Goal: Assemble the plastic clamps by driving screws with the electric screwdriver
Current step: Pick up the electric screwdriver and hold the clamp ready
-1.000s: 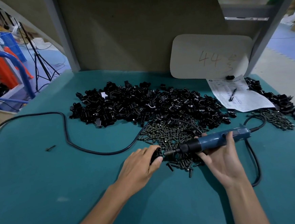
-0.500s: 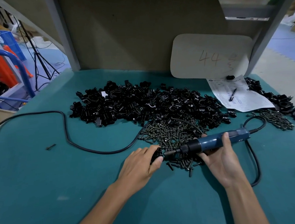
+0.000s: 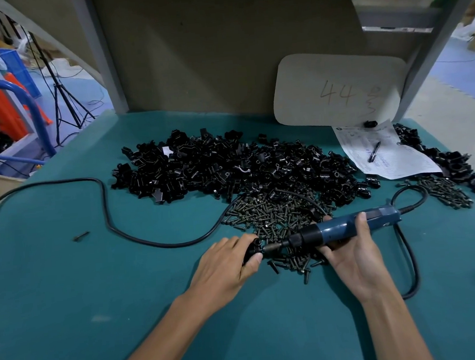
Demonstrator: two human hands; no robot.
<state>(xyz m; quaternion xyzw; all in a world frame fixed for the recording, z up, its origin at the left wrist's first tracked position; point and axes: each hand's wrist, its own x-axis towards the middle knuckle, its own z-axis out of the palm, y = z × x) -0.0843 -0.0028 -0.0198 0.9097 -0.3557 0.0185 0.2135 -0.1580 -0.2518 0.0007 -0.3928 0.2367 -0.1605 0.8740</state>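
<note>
Just beside the screw pile (image 3: 273, 214), the left hand (image 3: 226, 268) is clasping a black clamp (image 3: 252, 248) with curled fingers; the right hand (image 3: 350, 253) is gripping the electric screwdriver (image 3: 345, 228), its bit touching the clamp.

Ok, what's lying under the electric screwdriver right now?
Loose screws on the green mat lie beneath the electric screwdriver near its tip; the right hand grips its blue body from below. Anything under that hand is covered. The left hand holds a clamp at the tip.

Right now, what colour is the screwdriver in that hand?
Blue, with a black front end; the electric screwdriver shows best in the head view.
</note>
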